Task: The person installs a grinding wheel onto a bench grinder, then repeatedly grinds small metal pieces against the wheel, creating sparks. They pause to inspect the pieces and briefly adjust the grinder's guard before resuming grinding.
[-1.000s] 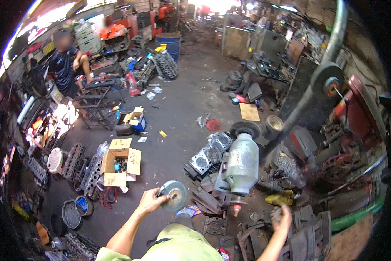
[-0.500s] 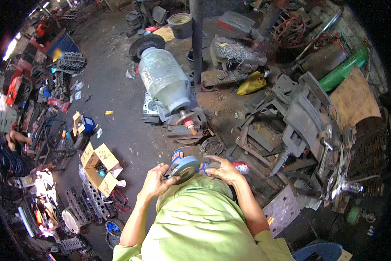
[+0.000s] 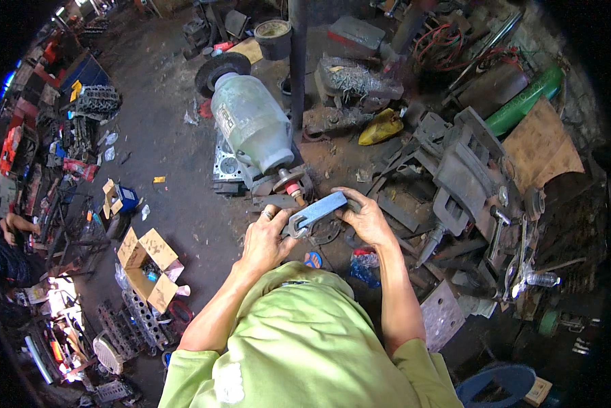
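Note:
A thick blue-grey grinding wheel (image 3: 319,211) is held out in front of me, its rim turned toward view and tilted up at the right. My left hand (image 3: 266,238), with a ring on one finger, is closed on its left side by a grey metal hub piece (image 3: 296,226). At the other end, my right hand (image 3: 367,219) pinches the wheel between fingers and thumb. Just beyond my hands is the bare, red-collared spindle (image 3: 293,189) of a large grey motor (image 3: 251,122). A dark wheel (image 3: 222,73) is on the motor's far end.
A metal post (image 3: 297,68) rises beside the motor. An open cardboard box (image 3: 137,275) and engine parts (image 3: 142,316) lie to the left. Scrap metal (image 3: 455,170), a green gas cylinder (image 3: 526,102) and a blue tub (image 3: 496,386) are at the right. Another person's arm (image 3: 19,226) shows far left.
Both hands have moved forward and up toward the spindle. The grinding wheel has turned from showing its face to showing its rim. My right hand, apart from it before, now grips it.

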The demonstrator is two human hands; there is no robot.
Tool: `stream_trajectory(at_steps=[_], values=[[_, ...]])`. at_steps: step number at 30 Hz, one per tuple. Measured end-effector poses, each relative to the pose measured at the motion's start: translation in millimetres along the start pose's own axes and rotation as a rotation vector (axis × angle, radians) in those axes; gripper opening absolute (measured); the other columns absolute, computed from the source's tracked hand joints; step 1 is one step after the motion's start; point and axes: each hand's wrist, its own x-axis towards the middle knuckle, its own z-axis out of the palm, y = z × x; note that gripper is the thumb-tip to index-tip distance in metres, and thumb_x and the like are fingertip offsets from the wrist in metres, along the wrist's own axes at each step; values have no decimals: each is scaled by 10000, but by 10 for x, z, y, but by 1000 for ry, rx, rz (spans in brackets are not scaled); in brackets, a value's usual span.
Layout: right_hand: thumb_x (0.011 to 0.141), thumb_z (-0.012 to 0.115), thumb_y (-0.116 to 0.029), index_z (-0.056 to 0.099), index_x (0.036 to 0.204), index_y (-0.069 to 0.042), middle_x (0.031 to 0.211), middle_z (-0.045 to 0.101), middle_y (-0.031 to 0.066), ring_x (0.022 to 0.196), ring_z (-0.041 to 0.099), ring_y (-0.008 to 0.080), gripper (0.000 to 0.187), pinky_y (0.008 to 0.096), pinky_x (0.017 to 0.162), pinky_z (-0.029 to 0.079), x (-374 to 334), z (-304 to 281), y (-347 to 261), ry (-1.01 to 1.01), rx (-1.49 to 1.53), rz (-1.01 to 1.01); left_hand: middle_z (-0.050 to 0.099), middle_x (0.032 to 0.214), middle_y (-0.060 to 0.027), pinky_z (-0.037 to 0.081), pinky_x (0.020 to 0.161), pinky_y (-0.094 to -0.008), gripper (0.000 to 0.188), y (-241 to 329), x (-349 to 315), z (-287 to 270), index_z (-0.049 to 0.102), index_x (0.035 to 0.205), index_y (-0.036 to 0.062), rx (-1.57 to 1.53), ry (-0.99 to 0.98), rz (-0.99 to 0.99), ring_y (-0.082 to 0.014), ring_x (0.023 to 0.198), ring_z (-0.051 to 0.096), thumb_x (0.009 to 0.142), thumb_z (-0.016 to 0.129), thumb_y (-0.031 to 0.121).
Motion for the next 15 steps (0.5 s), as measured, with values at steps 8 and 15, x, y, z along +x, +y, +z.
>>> stream_trajectory(at_steps=[8,15], values=[[819,580,87,601,1218,-37,1071,628,13,976,562,107,418,250,874,463,166,-42,-204,-44,1,43,582,911,-154,524,660,-421,406,26,22,68,636,1085,55,-62,95,-50,-362,778,623,743,770,229],[805,579,98,588,1219,-21,1087,640,33,1032,553,113,430,268,921,453,178,-60,-99,-74,82,134,582,920,-153,518,704,-430,401,40,27,14,637,1088,58,-114,94,-38,-359,828,616,741,766,212]])
